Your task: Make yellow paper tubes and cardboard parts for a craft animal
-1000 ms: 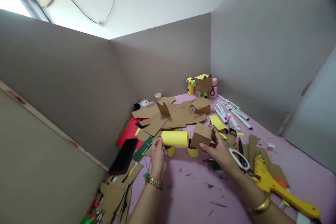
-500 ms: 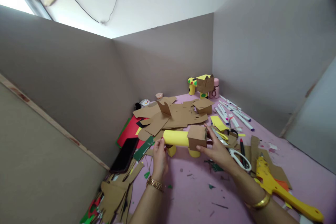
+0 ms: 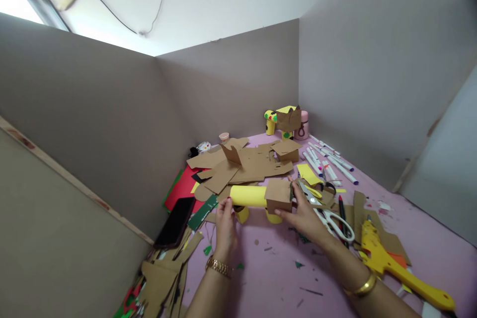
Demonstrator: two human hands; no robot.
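Between my hands is a paper animal model with a yellow tube body (image 3: 248, 196), short yellow legs (image 3: 274, 216) and a brown cardboard box head (image 3: 278, 198) at its right end. My left hand (image 3: 225, 223) pinches the tube's left end with thumb and fingers. On the other side, my right hand (image 3: 303, 213) is closed around the right face of the box head, thumb low and fingers behind. The far side of the box is hidden. White-handled scissors (image 3: 337, 223) lie just right of my right hand.
Cardboard sheets (image 3: 257, 163) cover the table's back. A finished spotted yellow model (image 3: 286, 118) stands beside a pink jar (image 3: 302, 125). Markers (image 3: 341, 161) and a yellow glue gun (image 3: 402, 273) lie right. A phone (image 3: 175, 221) and cardboard scraps (image 3: 164, 278) are left. Grey partitions (image 3: 238, 79) surround the table.
The view has shifted slightly, so everything sits a little further left. Both hands keep the same hold on the model, which looks unchanged.
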